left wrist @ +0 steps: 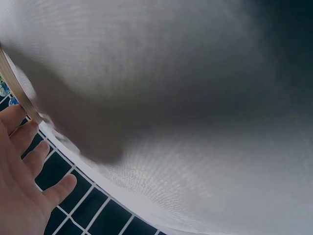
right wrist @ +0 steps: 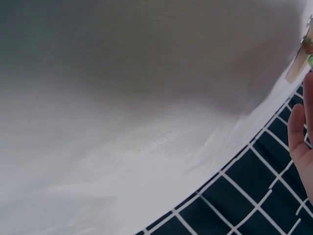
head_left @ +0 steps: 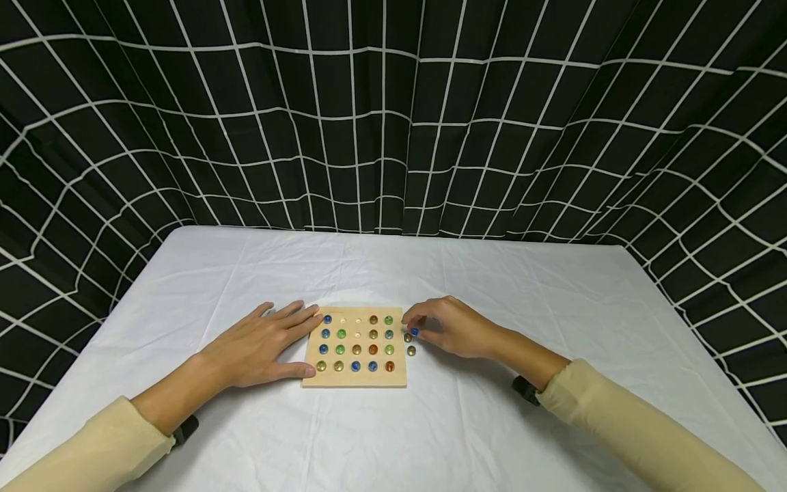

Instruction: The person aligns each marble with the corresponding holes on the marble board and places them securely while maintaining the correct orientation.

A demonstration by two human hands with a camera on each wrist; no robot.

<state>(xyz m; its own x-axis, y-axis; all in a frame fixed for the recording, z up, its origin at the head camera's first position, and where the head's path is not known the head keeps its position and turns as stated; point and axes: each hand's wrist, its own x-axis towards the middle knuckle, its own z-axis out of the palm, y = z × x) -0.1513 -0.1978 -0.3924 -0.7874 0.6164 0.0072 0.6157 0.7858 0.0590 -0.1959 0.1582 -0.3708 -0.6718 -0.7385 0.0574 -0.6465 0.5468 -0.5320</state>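
Blue marble (head_left: 415,332) is pinched in the right hand (head_left: 451,328), just off the right edge of a wooden board (head_left: 355,378) near the table's (head_left: 393,273) front middle. The left hand (head_left: 261,345) lies flat, fingers straight, against the board's left edge. Two loose marbles (head_left: 409,344) sit beside the board. A fumbled pinch could send the marble rolling off. Both wrist views are blurred, showing mostly cloth.
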